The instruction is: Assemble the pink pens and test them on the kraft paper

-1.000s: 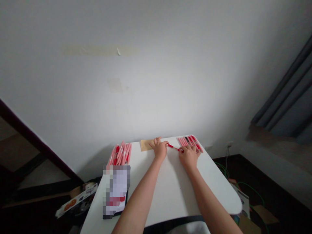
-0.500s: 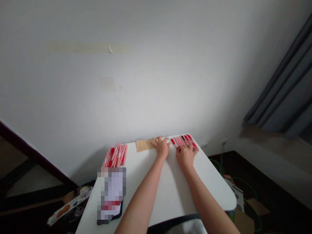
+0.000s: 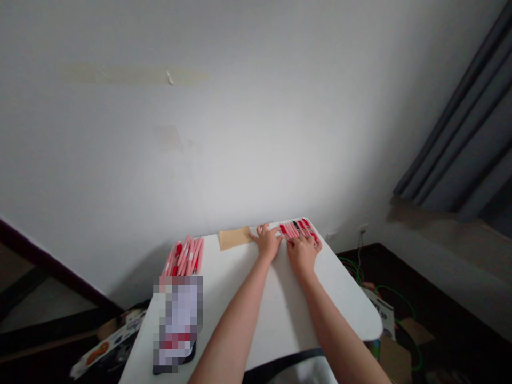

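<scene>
A row of several pens (image 3: 293,229) in pink wrappers, with red and black parts showing, lies side by side at the table's far right. My right hand (image 3: 303,253) is curled over the near ends of this row, its fingers bent round the pens; its fingertips are partly hidden. Just left of the row is my left hand (image 3: 268,244), fingers spread, with its thumb side by the leftmost pen. A tan paper rectangle (image 3: 233,238) lies flat beside the left hand's outer fingers. More pink-wrapped pens (image 3: 186,256) lie in a loose pile at the far left.
The white table (image 3: 276,320) stands against a pale wall (image 3: 256,133). A blurred-out phone-like object (image 3: 180,320) lies near its left edge. Green cables (image 3: 404,301) and cardboard (image 3: 394,360) are on the floor at right; boxes (image 3: 104,349) are at lower left. A grey curtain (image 3: 460,133) hangs at right.
The leftmost pen, with its red end, now lies closer against the row. Both hands have barely moved; the whole view has shifted slightly.
</scene>
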Demonstrator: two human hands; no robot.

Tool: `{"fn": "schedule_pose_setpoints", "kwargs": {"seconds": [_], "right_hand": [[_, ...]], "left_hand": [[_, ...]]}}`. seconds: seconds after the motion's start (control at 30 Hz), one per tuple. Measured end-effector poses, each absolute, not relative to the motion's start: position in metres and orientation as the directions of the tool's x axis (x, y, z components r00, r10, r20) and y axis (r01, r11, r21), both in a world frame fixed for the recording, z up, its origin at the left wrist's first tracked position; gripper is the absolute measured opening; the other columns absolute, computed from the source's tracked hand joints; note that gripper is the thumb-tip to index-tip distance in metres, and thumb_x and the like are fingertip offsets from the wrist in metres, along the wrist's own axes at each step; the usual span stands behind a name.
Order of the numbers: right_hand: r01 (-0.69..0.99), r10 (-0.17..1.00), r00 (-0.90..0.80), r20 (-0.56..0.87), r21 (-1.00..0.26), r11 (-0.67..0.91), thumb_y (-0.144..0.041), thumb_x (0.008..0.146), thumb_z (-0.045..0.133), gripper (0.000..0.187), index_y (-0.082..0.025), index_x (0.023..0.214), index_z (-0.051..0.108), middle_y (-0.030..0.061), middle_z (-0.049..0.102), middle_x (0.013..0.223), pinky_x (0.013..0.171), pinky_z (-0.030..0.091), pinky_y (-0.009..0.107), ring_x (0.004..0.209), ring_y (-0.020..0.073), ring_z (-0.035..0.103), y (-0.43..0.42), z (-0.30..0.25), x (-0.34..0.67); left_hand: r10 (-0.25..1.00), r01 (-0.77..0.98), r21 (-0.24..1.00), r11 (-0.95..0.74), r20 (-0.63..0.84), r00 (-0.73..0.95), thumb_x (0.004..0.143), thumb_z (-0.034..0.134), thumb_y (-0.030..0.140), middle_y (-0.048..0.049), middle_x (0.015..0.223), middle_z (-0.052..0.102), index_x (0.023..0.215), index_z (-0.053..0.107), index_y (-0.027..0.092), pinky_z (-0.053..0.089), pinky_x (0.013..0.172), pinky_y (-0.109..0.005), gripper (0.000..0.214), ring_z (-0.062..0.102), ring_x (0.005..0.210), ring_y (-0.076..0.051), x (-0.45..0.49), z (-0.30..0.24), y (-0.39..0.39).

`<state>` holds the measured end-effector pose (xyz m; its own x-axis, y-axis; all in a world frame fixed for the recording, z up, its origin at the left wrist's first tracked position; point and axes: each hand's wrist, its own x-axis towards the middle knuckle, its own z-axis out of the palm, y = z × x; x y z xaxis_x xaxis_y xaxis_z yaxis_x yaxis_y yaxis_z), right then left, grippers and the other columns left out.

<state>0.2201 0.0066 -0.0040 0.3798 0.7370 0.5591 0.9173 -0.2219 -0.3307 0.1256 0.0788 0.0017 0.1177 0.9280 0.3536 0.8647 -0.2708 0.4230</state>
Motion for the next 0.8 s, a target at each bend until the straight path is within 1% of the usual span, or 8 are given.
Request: {"fn": "schedule_pose_setpoints", "kwargs": {"seconds": [0.2, 0.4, 0.63, 0.8], "right_hand": [[0.909, 0.721, 0.401, 0.565, -0.345, -0.235, -0.03, 0.086, 0.052, 0.022, -0.025, 0.082, 0.073, 0.0083, 0.068, 0.098, 0.097, 0.014, 0.048, 0.108, 0.0285, 0.043, 0.0072, -0.0053, 0.2208], [0.9, 0.734, 0.417, 0.536, -0.357, -0.25, -0.031, 0.087, 0.052, 0.022, -0.025, 0.085, 0.073, 0.0081, 0.068, 0.096, 0.098, 0.014, 0.047, 0.105, 0.0275, 0.044, 0.0058, -0.0021, 0.2197], [0.899, 0.742, 0.423, 0.52, -0.348, -0.268, -0.031, 0.087, 0.052, 0.023, -0.024, 0.087, 0.073, 0.0095, 0.068, 0.098, 0.097, 0.015, 0.048, 0.105, 0.028, 0.045, 0.0048, 0.0008, 0.2184], [0.904, 0.742, 0.411, 0.53, -0.343, -0.256, -0.031, 0.086, 0.052, 0.022, -0.023, 0.086, 0.072, 0.0093, 0.068, 0.099, 0.098, 0.015, 0.048, 0.107, 0.0284, 0.045, 0.0038, 0.0005, 0.2188]], "left_hand": [[0.918, 0.87, 0.404, -0.283, 0.378, 0.123, 0.079, 0.06, 0.048, -0.0021, 0.128, 0.055, 0.104, 0.068, 0.043, 0.017, 0.107, -0.07, 0.026, 0.036, 0.125, -0.03, 0.1278, 0.0001, 0.0792], [0.92, 0.871, 0.401, -0.284, 0.369, 0.13, 0.082, 0.055, 0.048, -0.002, 0.129, 0.054, 0.106, 0.067, 0.044, 0.016, 0.107, -0.07, 0.026, 0.035, 0.126, -0.03, 0.1285, 0.0015, 0.0791], [0.922, 0.864, 0.418, -0.279, 0.367, 0.12, 0.083, 0.055, 0.048, -0.0018, 0.129, 0.054, 0.105, 0.067, 0.044, 0.015, 0.107, -0.069, 0.026, 0.035, 0.126, -0.03, 0.1279, 0.0013, 0.0789], [0.922, 0.87, 0.41, -0.275, 0.368, 0.118, 0.081, 0.059, 0.047, -0.0017, 0.128, 0.055, 0.105, 0.067, 0.044, 0.016, 0.107, -0.069, 0.026, 0.036, 0.127, -0.03, 0.1269, 0.0037, 0.0765]]}}
